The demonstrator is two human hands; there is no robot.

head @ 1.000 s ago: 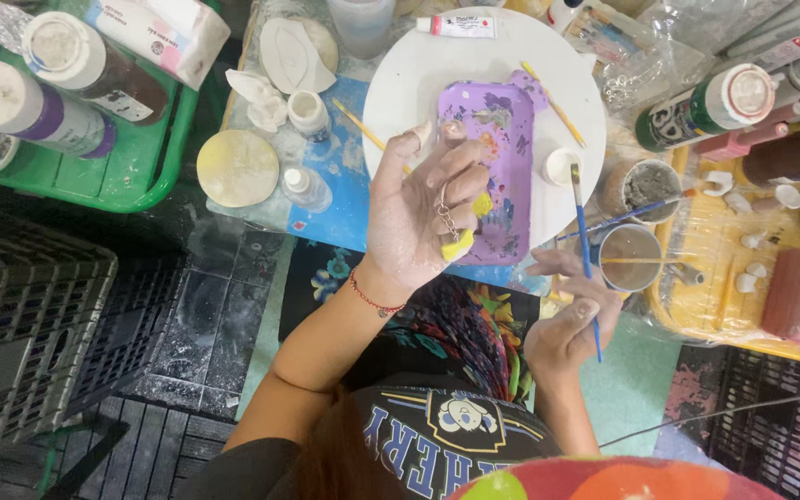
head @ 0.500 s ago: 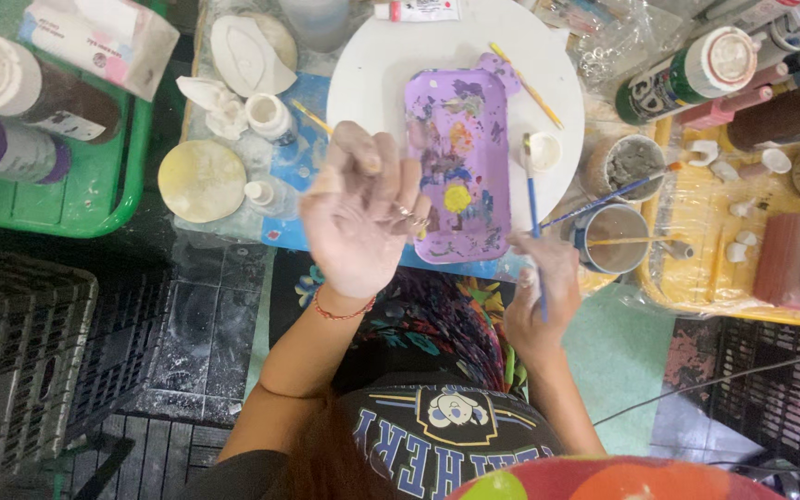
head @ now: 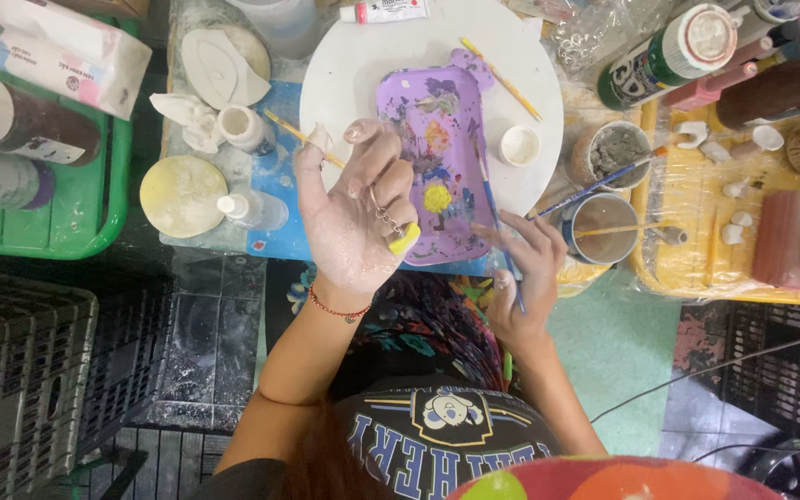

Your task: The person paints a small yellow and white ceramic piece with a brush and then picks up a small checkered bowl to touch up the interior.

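My left hand (head: 356, 218) is raised palm up, dusted white, with rings on the fingers. It pinches a small yellow piece (head: 406, 239) between its fingertips. My right hand (head: 525, 278) holds a thin blue paintbrush (head: 493, 206), whose tip reaches onto a purple palette tray (head: 437, 139) smeared with paint, near a yellow blob. The palette lies on a round white plate (head: 354, 65). A second thin brush with a yellow handle (head: 502, 79) rests across the plate, beside a small white cap (head: 519, 144).
Two cups (head: 604, 227) with brushes stand right of the plate. A yellow tray (head: 687, 268) holds small white pieces, with paint bottles (head: 668, 51) behind it. At left are a green tray (head: 85, 222) with bottles, a pale yellow disc (head: 182, 194), white plaster shapes and black crates (head: 20, 370).
My left hand has dropped lower and to the left, off the palette. My right hand has come up with the brush toward the palette.
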